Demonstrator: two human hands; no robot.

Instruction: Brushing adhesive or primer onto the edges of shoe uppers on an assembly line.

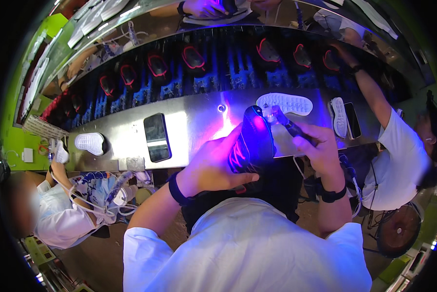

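shoe [260, 138]: dark, rounded, long axis pointing away (toe unclear)
left hand [216, 163]: clamped around shoe
right hand [318, 146]: gripping slim tool [292, 128]

From here I see a white shirt [247, 243], partly tinged blue; beyond its short sleeves [148, 248], a black left wristband [178, 191] and black right wristband [332, 195]; beyond its front, black lower clothing [284, 204].

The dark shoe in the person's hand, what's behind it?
Past its tip you can see the shiny metal table, and a white sole a bit to the right. The dark shoe itself covers whatever is straight behind it, so that part can't be seen.
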